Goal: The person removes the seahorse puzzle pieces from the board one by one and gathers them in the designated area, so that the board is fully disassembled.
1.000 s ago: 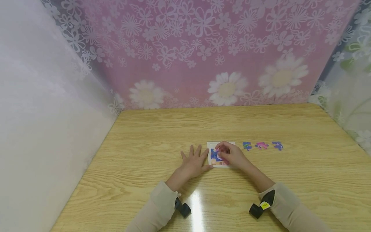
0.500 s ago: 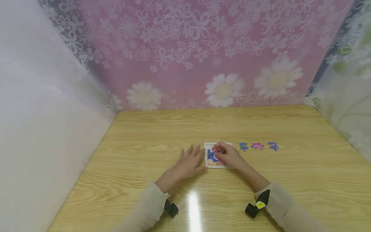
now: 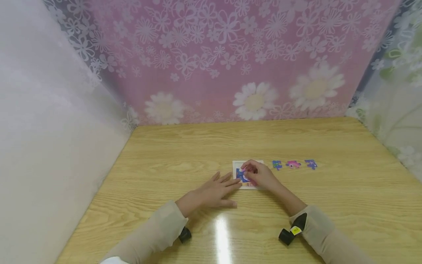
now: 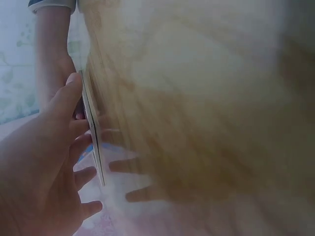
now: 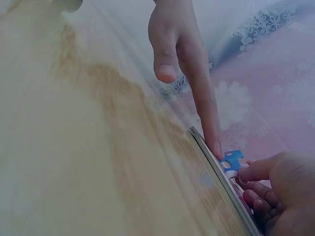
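A small puzzle board (image 3: 234, 172) with a white border lies on the table, with blue and orange picture parts showing. My right hand (image 3: 263, 176) is over its right side, thumb and fingertips pinching a puzzle piece that they mostly cover. My left hand (image 3: 215, 191) has its fingers stretched out, the index fingertip reaching over the board's lower left part. In the right wrist view, that fingertip touches a blue puzzle piece (image 5: 232, 160), which sticks up from the board beside my right thumb. The left wrist view shows the board edge-on (image 4: 93, 130) beyond my left thumb.
Right of the board three loose puzzle pieces lie in a row: a blue-green one (image 3: 277, 165), a pink one with an eye (image 3: 293, 164) and a blue-purple one (image 3: 310, 164). The wooden table (image 3: 165, 154) meets a flowered pink backdrop (image 3: 197, 91).
My left hand has shifted from the board's left edge down and toward me, its index finger now over the board's lower left. My right hand stays at the board, still pinching.
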